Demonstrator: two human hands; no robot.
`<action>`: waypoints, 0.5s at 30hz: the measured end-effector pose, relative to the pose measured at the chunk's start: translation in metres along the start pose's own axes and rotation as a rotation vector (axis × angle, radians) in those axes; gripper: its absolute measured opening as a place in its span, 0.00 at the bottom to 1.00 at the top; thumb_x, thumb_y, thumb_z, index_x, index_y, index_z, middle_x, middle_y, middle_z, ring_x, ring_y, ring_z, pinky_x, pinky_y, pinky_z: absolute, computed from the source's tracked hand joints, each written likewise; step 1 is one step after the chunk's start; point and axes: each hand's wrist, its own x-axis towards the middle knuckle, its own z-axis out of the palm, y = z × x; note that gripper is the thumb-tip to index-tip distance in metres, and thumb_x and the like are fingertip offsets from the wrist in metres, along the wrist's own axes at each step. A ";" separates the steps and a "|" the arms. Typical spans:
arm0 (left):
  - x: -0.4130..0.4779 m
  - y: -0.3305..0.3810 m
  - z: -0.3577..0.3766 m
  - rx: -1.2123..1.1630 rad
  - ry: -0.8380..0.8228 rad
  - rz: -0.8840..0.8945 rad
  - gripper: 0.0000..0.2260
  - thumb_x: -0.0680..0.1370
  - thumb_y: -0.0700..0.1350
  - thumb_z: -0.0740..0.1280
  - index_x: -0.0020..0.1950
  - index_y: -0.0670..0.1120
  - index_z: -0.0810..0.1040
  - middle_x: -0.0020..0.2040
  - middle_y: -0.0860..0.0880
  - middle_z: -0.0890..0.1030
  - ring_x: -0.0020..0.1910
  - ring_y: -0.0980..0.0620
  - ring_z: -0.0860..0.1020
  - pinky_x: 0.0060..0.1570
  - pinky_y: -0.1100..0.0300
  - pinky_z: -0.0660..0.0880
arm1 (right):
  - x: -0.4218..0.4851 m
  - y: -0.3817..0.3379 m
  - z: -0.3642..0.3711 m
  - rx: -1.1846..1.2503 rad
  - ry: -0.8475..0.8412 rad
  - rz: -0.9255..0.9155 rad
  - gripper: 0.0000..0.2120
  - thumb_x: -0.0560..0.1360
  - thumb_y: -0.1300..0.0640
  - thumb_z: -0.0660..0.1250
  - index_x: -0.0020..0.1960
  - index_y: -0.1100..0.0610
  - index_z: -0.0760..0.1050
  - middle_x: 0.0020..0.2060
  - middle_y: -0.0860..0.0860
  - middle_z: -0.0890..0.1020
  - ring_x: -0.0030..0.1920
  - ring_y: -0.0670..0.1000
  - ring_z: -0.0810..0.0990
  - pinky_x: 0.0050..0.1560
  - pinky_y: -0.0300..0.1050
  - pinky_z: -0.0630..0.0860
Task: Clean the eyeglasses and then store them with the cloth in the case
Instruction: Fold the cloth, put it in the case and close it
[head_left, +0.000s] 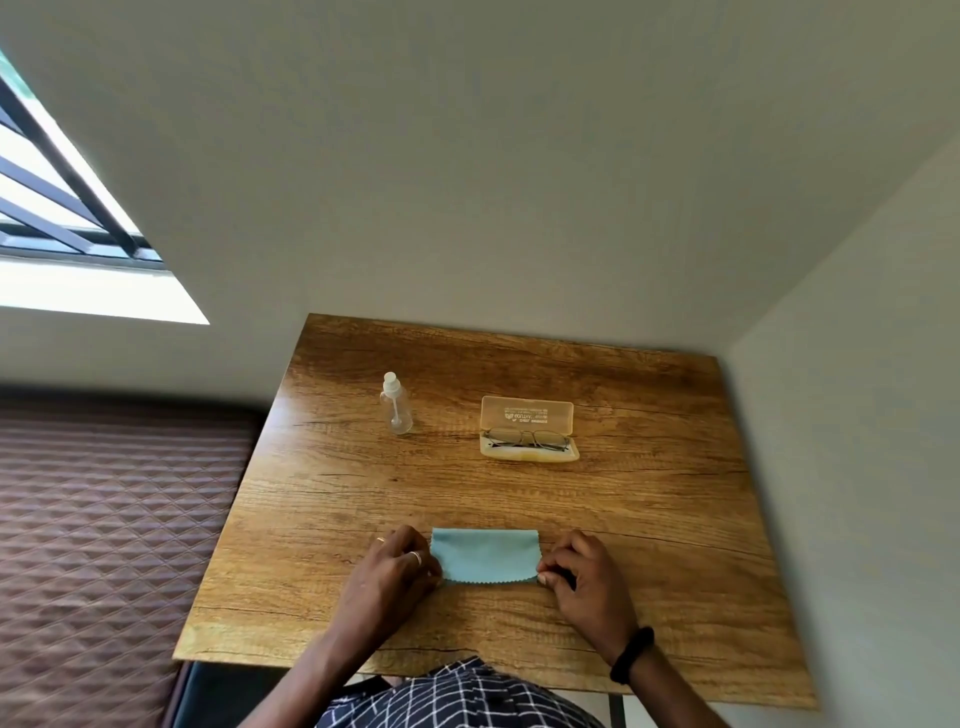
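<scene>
The 2 hands pinch a folded blue cloth (486, 555) flat on the table (649, 519): left hand (397, 564) grips its left edge, right hand (582, 571) its right edge. Beyond the right hand, the glasses (527, 439) lie in the open case (528, 427). Beyond the left hand stands a spray bottle (396, 404).

A folded light-blue cloth (485, 555) lay on the wooden table (649, 519), the left hand (397, 564) pinching its left edge and the right hand (582, 569) its right. Farther back, eyeglasses (527, 439) rested in the open translucent case (529, 454), well apart from a clear spray bottle (396, 405).
</scene>
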 end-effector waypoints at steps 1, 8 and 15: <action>0.000 0.001 -0.001 0.011 -0.007 -0.002 0.07 0.70 0.49 0.78 0.45 0.54 0.84 0.50 0.57 0.78 0.42 0.61 0.75 0.40 0.75 0.72 | 0.000 0.000 0.000 -0.010 -0.002 -0.010 0.08 0.68 0.61 0.76 0.40 0.49 0.81 0.41 0.39 0.76 0.47 0.41 0.74 0.44 0.39 0.75; -0.002 0.000 0.001 0.049 0.001 0.033 0.07 0.71 0.50 0.76 0.48 0.54 0.84 0.51 0.56 0.78 0.44 0.60 0.75 0.43 0.71 0.76 | -0.003 0.001 -0.001 -0.132 -0.016 -0.088 0.06 0.70 0.58 0.74 0.42 0.48 0.80 0.43 0.41 0.73 0.47 0.43 0.72 0.45 0.39 0.75; -0.002 0.008 -0.004 -0.032 0.110 -0.103 0.07 0.78 0.48 0.69 0.54 0.49 0.82 0.50 0.55 0.77 0.40 0.61 0.75 0.37 0.75 0.70 | -0.012 -0.005 0.001 -0.241 0.025 -0.104 0.06 0.71 0.55 0.73 0.47 0.50 0.81 0.46 0.43 0.76 0.48 0.45 0.74 0.47 0.41 0.76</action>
